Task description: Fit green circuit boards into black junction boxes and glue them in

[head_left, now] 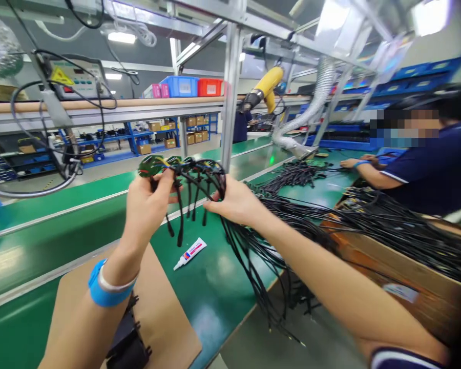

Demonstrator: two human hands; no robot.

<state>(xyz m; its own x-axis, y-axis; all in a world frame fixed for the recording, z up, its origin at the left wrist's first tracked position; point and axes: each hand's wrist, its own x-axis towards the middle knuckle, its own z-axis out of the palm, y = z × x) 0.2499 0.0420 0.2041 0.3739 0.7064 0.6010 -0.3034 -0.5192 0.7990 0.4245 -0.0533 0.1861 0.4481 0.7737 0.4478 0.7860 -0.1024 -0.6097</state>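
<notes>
Head view: a green worktop [211,292] bears a white tube [190,253]. Well right of the tube, a co-worker [438,164] in a dark top is beyond a brown carton [364,248] heaped with cables; the carton's pale label is unreadable. Left of the tube and nearer lies a tan sheet [169,307] with a black part [125,338] on it. Black cables [241,246] trail right of the tube and over the worktop's edge. Far beyond the tube, leftward, a control unit [80,77] shows a yellow warning triangle. Raised beyond the tube to its right, the right hand [234,202] has its fingers curled around the cables; to its left, the left hand [148,202] pinches green circuit boards [150,165] between thumb and fingers. Blue and red printing marks the tube, too fine to read surely.
</notes>
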